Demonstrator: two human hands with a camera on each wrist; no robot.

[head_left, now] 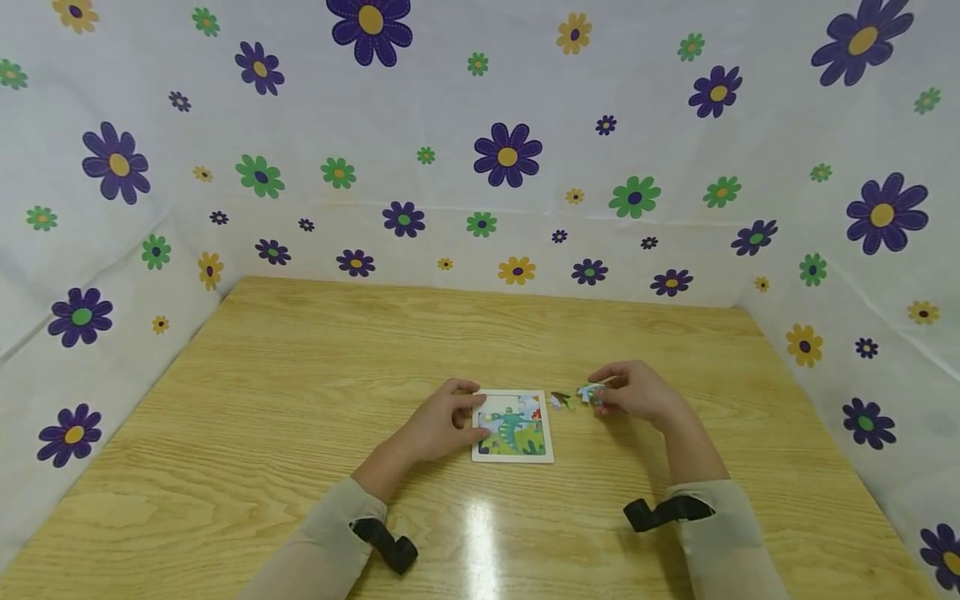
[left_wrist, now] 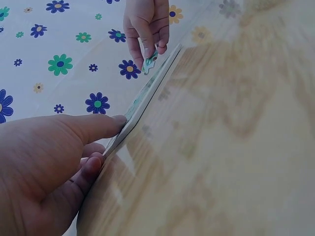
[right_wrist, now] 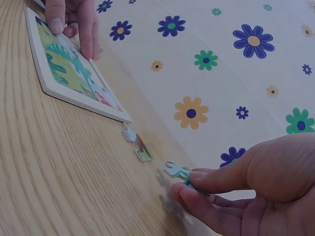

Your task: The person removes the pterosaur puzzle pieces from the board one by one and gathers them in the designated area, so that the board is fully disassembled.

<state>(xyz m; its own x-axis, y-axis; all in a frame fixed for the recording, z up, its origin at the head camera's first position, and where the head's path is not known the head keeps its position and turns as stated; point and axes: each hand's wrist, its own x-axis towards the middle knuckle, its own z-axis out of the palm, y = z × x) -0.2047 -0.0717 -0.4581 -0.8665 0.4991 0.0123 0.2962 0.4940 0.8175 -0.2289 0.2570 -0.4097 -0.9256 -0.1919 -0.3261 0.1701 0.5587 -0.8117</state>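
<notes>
A white-framed dinosaur jigsaw puzzle [head_left: 513,427] lies on the table, with a pale bare patch at its upper left. My left hand [head_left: 441,423] holds its left side; in the left wrist view the thumb [left_wrist: 101,127] lies on top of the frame and curled fingers touch its side. Between thumb and fingers, my right hand [head_left: 633,392] pinches a blue and green puzzle piece [right_wrist: 178,170], just off the table to the right of the board. Another puzzle piece [right_wrist: 137,142], brown, green and white, rests between the board and that hand. The fingertips partly cover the pinched piece.
The wooden table [head_left: 337,350] surrounds the puzzle. A white cloth [head_left: 442,108] printed with flowers stands along the back and both sides. Black straps [head_left: 386,546] sit at both wrists over light sleeves.
</notes>
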